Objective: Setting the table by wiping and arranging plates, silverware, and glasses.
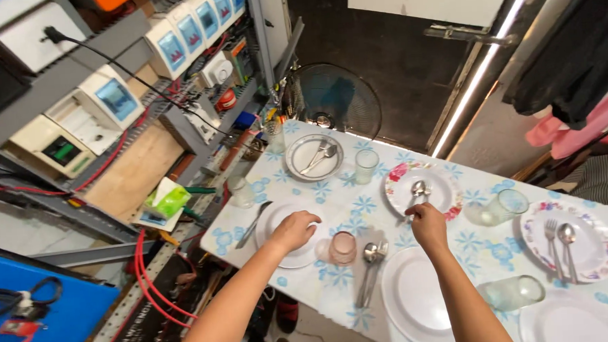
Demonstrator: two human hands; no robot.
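The right hand (pixel 428 226) grips a spoon (pixel 417 188) over the flowered plate (pixel 442 196) mid-counter; the left hand (pixel 294 229) rests, fingers curled loosely, on a white plate (pixel 276 216) near the counter's left edge; cutlery-laying seems underway.

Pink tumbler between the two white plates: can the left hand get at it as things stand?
Probably yes. The left hand rests on a white plate right beside the pink tumbler, and nothing stands between them.

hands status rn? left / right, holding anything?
Left hand: palm down on the white plate, fingers spread, gripping nothing.
Right hand: closed on the cutlery handles lying on the floral-rimmed plate.
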